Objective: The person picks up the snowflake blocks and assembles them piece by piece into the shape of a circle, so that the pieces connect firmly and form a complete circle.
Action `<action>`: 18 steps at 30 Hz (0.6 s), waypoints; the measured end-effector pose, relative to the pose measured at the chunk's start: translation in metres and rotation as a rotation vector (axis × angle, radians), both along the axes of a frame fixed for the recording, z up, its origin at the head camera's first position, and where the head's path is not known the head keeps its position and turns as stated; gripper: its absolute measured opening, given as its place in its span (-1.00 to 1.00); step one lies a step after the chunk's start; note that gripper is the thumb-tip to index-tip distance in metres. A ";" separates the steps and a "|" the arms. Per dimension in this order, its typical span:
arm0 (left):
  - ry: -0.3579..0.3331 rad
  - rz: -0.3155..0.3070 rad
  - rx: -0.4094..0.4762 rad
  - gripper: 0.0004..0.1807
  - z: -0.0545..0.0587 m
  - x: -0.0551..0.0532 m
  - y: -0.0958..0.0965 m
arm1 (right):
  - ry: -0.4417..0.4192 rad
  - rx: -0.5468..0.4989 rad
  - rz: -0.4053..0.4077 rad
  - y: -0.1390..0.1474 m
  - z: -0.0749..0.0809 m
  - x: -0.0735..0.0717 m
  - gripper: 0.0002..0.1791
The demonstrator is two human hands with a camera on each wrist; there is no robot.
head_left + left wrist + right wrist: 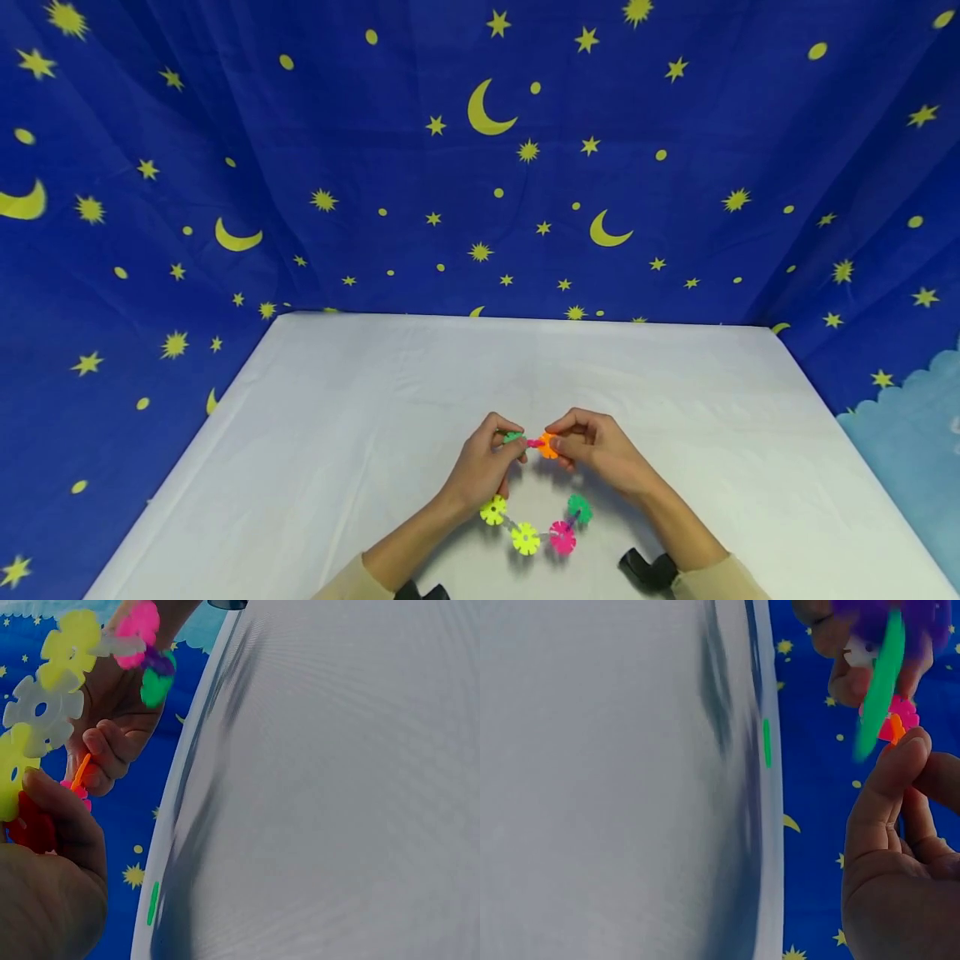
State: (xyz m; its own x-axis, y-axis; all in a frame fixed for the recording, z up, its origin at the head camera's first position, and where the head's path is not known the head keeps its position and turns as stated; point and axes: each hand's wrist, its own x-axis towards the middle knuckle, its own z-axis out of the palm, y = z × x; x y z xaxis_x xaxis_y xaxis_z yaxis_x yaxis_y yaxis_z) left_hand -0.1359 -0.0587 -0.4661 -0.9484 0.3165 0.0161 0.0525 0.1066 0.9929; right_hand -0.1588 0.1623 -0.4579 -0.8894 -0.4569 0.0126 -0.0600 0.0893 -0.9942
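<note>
My left hand pinches a green notched plastic disc at the top of a linked chain. My right hand holds an orange disc between thumb and fingers. Edge-on between the hands, a pink disc meets the orange one. The chain hangs below in a curve: a yellow disc, a second yellow disc, a pink disc and a green end disc. A whitish disc and a red disc show in the left wrist view. Fingers partly hide the upper links.
A white-covered table lies beneath the hands. Blue cloth with yellow stars and moons hangs behind and at the sides. Black wrist-worn devices sit by the sleeves. A small green strip lies near the table's edge.
</note>
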 end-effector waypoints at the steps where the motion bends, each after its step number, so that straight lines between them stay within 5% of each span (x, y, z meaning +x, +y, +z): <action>1: -0.004 0.002 0.002 -0.66 0.000 0.000 0.000 | 0.000 0.004 0.000 -0.001 0.000 0.000 -0.76; 10: -0.027 -0.004 -0.003 -0.64 0.001 -0.002 -0.004 | -0.001 0.057 -0.014 -0.002 0.002 -0.002 -0.69; 18: -0.038 0.060 0.069 -0.68 0.007 -0.010 -0.012 | 0.062 0.160 -0.038 0.000 -0.004 -0.019 -0.69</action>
State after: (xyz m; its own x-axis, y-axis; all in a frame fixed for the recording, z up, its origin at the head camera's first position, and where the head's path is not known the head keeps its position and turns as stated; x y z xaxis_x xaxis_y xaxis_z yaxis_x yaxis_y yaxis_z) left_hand -0.1457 -0.0708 -0.4596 -0.9661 0.2583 0.0001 0.0106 0.0394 0.9992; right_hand -0.1773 0.1620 -0.4624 -0.9060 -0.4233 -0.0021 -0.1142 0.2491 -0.9617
